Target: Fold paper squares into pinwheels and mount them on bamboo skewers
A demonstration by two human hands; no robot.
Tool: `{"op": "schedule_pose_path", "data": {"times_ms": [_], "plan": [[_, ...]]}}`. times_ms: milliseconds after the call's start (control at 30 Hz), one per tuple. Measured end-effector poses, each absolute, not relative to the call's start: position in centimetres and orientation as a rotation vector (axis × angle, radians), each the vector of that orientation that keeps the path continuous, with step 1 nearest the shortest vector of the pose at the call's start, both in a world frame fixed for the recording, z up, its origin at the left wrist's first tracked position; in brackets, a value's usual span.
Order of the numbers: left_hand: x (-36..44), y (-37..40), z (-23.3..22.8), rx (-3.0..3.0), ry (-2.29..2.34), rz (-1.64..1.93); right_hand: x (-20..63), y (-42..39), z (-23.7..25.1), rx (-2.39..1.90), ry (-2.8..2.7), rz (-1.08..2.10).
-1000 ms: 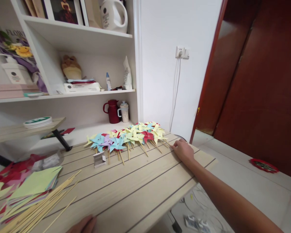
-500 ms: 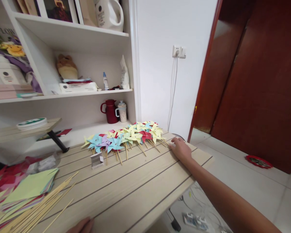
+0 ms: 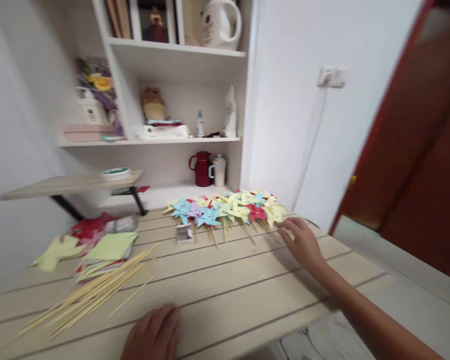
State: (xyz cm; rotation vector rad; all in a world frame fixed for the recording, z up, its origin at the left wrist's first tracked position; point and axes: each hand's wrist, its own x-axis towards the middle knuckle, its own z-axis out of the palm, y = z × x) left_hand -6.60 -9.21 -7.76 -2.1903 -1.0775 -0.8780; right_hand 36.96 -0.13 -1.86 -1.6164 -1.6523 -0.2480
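My right hand (image 3: 302, 244) is beside the right end of a pile of paper pinwheels (image 3: 225, 210). Its fingers and thumb are apart, and I see nothing between them. The pinwheels are yellow, blue, purple and red, on thin wooden sticks pointing toward me. My left hand (image 3: 153, 332) rests on the wooden table at the near edge, fingers lying close together and holding nothing visible. Left of it lies a bundle of wooden sticks (image 3: 97, 292), with one loose stick (image 3: 132, 296) apart from it. Behind the bundle is a stack of coloured paper squares (image 3: 110, 248).
A small open box (image 3: 184, 233) stands before the pinwheels. Yellow cut paper (image 3: 58, 251) and red paper (image 3: 92, 227) lie at the left, under a raised wooden stand (image 3: 71, 184). A dark red jug (image 3: 202, 169) and a lidded cup (image 3: 219, 171) stand behind.
The view has swung left, so the table contents appear farther right. My left hand has come further into view. My right hand's fingers have spread a little beside the pinwheels.
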Motion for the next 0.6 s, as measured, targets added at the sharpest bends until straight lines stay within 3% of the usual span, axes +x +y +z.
{"op": "schedule_pose_path", "data": {"times_ms": [300,467,600], "plan": [[-3.3,-13.2,-4.3,-2.337,-1.677,-0.723,20.6,-1.8,0.9,-0.951,-2.463,0.233],[-3.9,-13.6,-3.9,-2.501,-1.745,-0.939,13.4,-2.4,-0.3,-0.727,-2.752,0.140],[-5.9,-13.7,-3.5,-2.681,-1.628,-1.341,11.4,-0.9,-2.0,-0.624,-2.668,0.424]]}}
